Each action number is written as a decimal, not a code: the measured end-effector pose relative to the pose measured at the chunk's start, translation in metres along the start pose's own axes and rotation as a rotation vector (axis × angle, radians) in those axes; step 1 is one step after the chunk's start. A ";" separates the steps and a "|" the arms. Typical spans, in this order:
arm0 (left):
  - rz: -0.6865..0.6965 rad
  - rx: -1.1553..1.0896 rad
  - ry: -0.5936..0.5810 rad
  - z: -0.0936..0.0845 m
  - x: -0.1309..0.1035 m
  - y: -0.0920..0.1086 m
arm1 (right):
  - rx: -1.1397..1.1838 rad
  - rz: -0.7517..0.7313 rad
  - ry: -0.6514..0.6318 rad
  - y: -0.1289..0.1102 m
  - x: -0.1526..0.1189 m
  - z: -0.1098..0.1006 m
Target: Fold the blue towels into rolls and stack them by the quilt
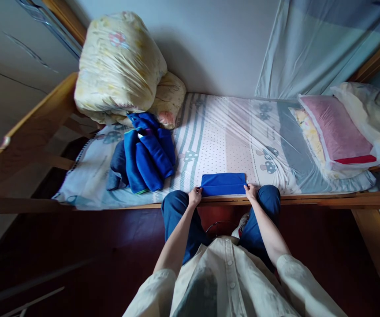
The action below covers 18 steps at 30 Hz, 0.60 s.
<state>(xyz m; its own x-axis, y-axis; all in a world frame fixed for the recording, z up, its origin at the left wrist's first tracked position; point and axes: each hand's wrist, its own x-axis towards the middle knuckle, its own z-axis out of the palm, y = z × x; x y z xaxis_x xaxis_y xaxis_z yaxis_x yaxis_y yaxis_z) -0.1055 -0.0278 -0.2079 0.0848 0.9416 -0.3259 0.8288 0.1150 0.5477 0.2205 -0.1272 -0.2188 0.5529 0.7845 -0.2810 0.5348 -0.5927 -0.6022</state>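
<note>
A blue cloth, folded into a flat rectangle, lies on the near edge of the bed between my knees. My left hand pinches its left end, and my right hand pinches its right end. A crease runs along the cloth from side to side. To the left, a loose heap of blue clothes rests on the sheet, with a darker greyish-blue piece at its left side.
The patterned sheet covers the bed. A bulky yellowish quilt stands at the back left. A pink pillow in clear wrapping lies at the right. Wooden rails edge the bed.
</note>
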 end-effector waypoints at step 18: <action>0.463 0.335 -0.096 0.021 -0.045 0.005 | -0.450 -0.521 -0.147 -0.028 -0.060 0.000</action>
